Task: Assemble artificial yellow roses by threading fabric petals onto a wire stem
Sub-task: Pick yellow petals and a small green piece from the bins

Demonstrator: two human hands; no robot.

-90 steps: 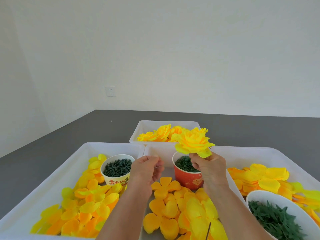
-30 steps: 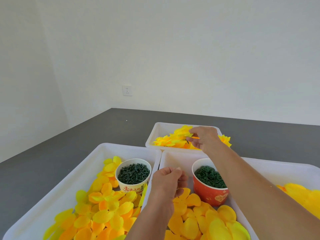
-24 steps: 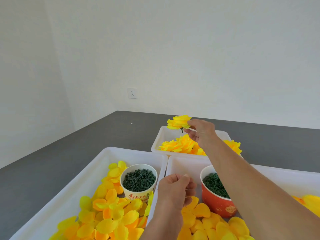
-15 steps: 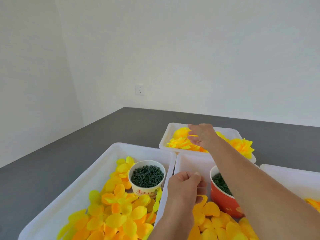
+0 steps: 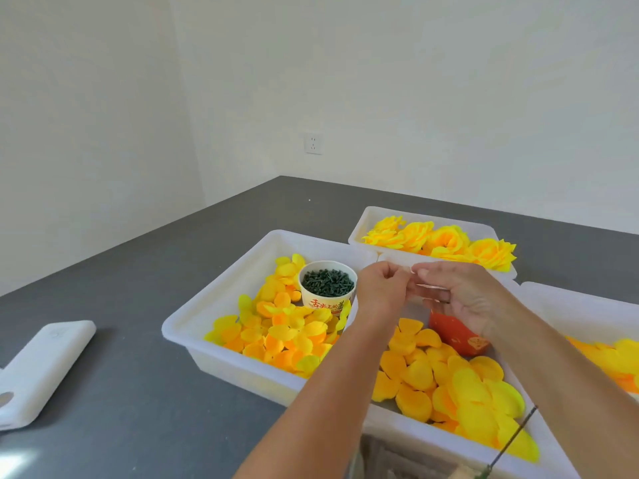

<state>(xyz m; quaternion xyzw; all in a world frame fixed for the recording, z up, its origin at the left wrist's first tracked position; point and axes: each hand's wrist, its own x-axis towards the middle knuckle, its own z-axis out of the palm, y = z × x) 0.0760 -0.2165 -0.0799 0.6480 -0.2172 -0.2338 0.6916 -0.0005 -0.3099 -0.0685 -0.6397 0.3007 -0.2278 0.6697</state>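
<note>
My left hand (image 5: 382, 292) and my right hand (image 5: 461, 297) meet above the middle tray (image 5: 408, 421). Their fingertips pinch a small pale piece (image 5: 411, 269) between them; what it is cannot be told. Finished yellow roses (image 5: 444, 240) lie in the far tray (image 5: 366, 224). Loose yellow and orange petals (image 5: 280, 328) fill the left tray (image 5: 193, 321), and more petals (image 5: 449, 380) lie in the middle tray. A thin green wire stem (image 5: 511, 440) pokes up at the lower right.
A white paper cup (image 5: 325, 304) of dark green pieces stands in the left tray. A red cup (image 5: 456, 335) sits behind my right hand. At the right stands another tray (image 5: 584, 304) with petals. A white device (image 5: 41, 368) lies on the grey table (image 5: 121, 392).
My right hand laid the finished rose in the far tray, let it go and came back to my left hand. Both hands now pinch a small piece together. The view has swung left.
</note>
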